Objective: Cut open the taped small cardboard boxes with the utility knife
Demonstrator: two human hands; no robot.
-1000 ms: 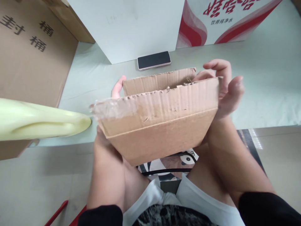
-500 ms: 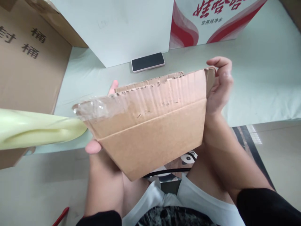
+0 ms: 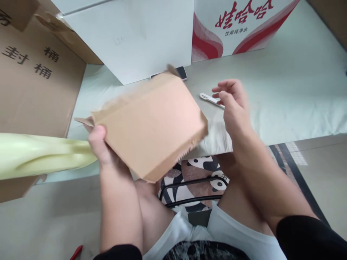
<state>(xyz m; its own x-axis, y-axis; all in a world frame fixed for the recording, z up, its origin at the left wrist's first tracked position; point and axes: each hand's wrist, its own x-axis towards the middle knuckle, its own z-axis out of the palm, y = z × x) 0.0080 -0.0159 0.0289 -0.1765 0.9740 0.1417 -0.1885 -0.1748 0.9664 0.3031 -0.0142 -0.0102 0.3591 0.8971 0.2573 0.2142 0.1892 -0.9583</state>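
A small brown cardboard box (image 3: 151,122) with ragged, torn flap edges is tilted above the front of the table. My left hand (image 3: 100,146) grips it at its left side, thumb on the near face and the other fingers hidden behind. My right hand (image 3: 234,104) is off the box, to its right, with loosely bent fingers apart and nothing in them. Just beyond those fingers a slim white tool (image 3: 210,99), perhaps a cutter, lies on the pale green cloth; its right end is hidden by the hand. Behind the box, a phone (image 3: 182,73) is partly covered.
A large white box (image 3: 151,39) and a red-and-white water carton (image 3: 233,32) stand at the back. Big brown cartons (image 3: 32,97) fill the left. A pale yellow smooth object (image 3: 46,155) juts in at left. Something red (image 3: 76,252) lies on the floor.
My right hand has let go of the box and moved slightly left and down. In my left hand the box has turned and tipped, uncovering the white tool and covering part of the phone.
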